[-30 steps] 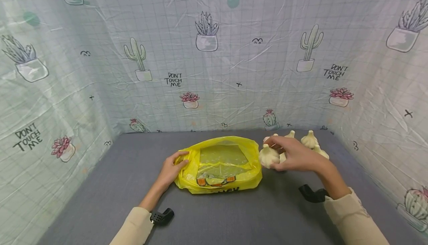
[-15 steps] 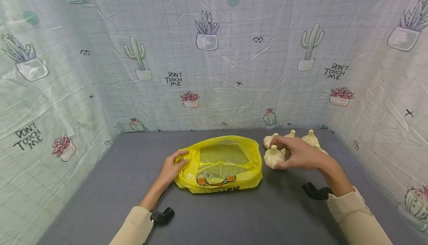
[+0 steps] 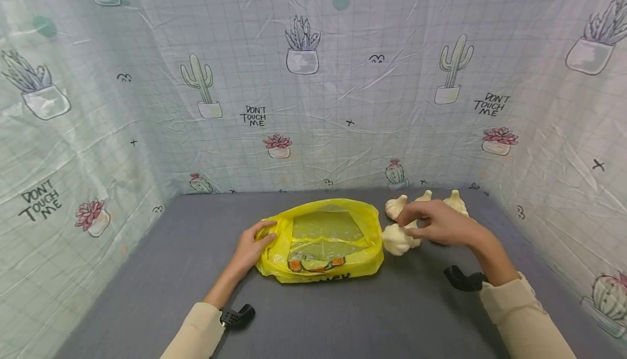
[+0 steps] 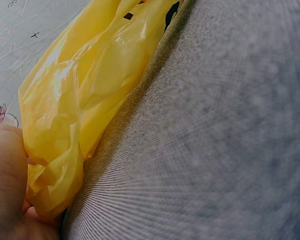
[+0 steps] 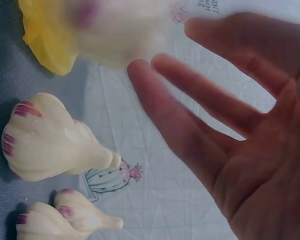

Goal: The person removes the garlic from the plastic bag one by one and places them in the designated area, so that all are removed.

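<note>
My left hand [image 3: 250, 247] pinches the left rim of a yellow plastic bag [image 3: 320, 280], which lies on its base with its mouth spread. In the left wrist view the thumb and fingers hold a bunched corner of the bag [image 4: 65, 105]. At the bag's right edge is a garlic bulb [image 3: 394, 241], blurred and tipped over. My right hand [image 3: 441, 223] hovers just beside it; in the right wrist view its extended fingers [image 5: 172, 115] stand apart from the blurred garlic bulb [image 5: 117, 35]. Whether anything lies inside the bag is unclear.
Behind my right hand stand more garlic bulbs [image 3: 395, 207], [image 3: 455, 202], partly hidden by the hand. The right wrist view shows several garlic bulbs [image 5: 55, 137] too. A grey cloth [image 3: 196, 272] covers the table, with a cactus-print curtain [image 3: 343, 92] around its back and sides.
The right hand first draws back to the right from the bag with the garlic bulb, then lets go of it. The bulb now lies tipped toward the bag. The left hand stays put.
</note>
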Action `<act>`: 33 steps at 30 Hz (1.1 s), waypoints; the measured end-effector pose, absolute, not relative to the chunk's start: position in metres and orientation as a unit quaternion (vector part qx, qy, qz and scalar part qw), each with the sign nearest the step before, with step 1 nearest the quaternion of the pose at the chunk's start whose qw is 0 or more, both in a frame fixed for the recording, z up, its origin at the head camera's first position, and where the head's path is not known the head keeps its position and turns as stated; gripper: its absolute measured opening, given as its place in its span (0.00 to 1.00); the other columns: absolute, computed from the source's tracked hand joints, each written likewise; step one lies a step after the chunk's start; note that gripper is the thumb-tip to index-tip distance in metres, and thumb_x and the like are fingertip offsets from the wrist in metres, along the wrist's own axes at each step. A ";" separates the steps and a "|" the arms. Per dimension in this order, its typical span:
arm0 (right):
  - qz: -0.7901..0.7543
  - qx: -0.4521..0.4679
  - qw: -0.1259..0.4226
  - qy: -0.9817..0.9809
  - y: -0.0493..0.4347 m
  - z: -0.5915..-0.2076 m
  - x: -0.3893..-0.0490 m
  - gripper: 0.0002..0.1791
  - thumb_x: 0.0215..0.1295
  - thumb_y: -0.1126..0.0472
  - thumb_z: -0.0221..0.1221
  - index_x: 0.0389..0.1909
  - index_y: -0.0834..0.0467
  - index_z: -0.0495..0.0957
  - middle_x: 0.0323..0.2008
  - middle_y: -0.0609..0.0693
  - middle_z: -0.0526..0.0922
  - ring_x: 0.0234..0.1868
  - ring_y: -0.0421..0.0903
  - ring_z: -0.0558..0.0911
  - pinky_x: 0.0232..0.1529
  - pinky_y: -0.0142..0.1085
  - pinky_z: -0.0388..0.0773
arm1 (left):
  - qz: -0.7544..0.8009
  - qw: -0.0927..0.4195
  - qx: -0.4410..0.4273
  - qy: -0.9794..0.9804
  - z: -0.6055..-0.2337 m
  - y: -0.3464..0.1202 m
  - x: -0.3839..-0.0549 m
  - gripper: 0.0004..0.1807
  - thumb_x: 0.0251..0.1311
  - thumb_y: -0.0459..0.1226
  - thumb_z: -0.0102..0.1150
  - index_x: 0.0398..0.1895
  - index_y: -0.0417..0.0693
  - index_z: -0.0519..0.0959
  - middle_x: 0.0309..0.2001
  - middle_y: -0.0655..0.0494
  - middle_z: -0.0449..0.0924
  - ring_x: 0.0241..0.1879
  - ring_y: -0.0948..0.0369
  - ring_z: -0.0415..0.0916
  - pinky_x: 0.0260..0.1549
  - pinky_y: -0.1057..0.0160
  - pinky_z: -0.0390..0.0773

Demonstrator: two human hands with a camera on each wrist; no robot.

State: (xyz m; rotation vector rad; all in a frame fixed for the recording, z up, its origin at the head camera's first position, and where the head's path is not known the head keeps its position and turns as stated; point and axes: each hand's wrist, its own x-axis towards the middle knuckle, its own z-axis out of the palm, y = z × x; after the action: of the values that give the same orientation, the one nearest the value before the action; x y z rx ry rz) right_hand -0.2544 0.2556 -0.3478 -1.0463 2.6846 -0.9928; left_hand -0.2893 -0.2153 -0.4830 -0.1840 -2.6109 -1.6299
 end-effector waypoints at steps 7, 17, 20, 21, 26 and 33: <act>-0.316 -0.369 0.085 0.870 0.255 -0.348 -0.256 0.06 0.72 0.63 0.63 0.37 0.48 0.85 0.36 0.46 0.87 0.39 0.39 0.86 0.43 0.35 0.85 | -0.527 0.033 -0.062 -0.847 -0.485 -0.215 -0.291 0.21 0.73 0.40 0.61 0.66 0.52 0.79 0.73 0.46 0.73 0.77 0.45 0.62 0.75 0.39 0.62; -0.306 -0.317 0.099 0.892 0.275 -0.339 -0.253 0.01 0.69 0.60 0.66 0.39 0.51 0.84 0.37 0.45 0.86 0.41 0.38 0.86 0.40 0.34 0.83 | -0.527 0.037 -0.066 -0.846 -0.483 -0.214 -0.292 0.21 0.73 0.40 0.60 0.67 0.51 0.79 0.73 0.45 0.72 0.77 0.44 0.61 0.75 0.38 0.61; -0.279 -0.277 0.075 0.916 0.295 -0.332 -0.246 0.04 0.70 0.56 0.66 0.42 0.50 0.84 0.40 0.43 0.86 0.41 0.36 0.85 0.39 0.34 0.82 | -0.530 0.037 -0.060 -0.845 -0.483 -0.212 -0.292 0.20 0.72 0.40 0.61 0.66 0.52 0.80 0.72 0.45 0.73 0.77 0.44 0.62 0.75 0.38 0.62; -0.266 -0.262 0.064 0.925 0.304 -0.332 -0.243 0.06 0.69 0.54 0.67 0.44 0.50 0.84 0.40 0.42 0.86 0.41 0.36 0.84 0.38 0.34 0.82 | -0.527 0.036 -0.062 -0.847 -0.484 -0.211 -0.292 0.21 0.73 0.40 0.61 0.66 0.51 0.80 0.73 0.45 0.72 0.77 0.44 0.62 0.74 0.37 0.62; -0.192 -0.183 0.021 0.964 0.359 -0.338 -0.225 0.16 0.65 0.52 0.70 0.48 0.55 0.83 0.46 0.50 0.88 0.46 0.49 0.86 0.40 0.42 0.83 | -0.531 0.023 -0.064 -0.845 -0.485 -0.207 -0.294 0.21 0.73 0.42 0.61 0.67 0.53 0.79 0.73 0.46 0.72 0.78 0.45 0.61 0.75 0.38 0.61; -0.239 -0.153 0.123 0.951 0.412 -0.365 -0.221 0.30 0.66 0.55 0.69 0.63 0.66 0.73 0.57 0.72 0.80 0.54 0.69 0.83 0.42 0.48 0.85 | -0.539 0.022 -0.058 -0.840 -0.485 -0.213 -0.291 0.21 0.73 0.41 0.60 0.67 0.52 0.78 0.74 0.45 0.71 0.79 0.44 0.58 0.76 0.38 0.60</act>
State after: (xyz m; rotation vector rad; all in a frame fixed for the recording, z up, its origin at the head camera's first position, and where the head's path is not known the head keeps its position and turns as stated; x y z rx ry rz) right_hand -0.2208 0.4117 -0.3649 -0.4475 2.7728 -0.6975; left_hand -0.2914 -0.2133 -0.4849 -0.1784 -2.6029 -1.6696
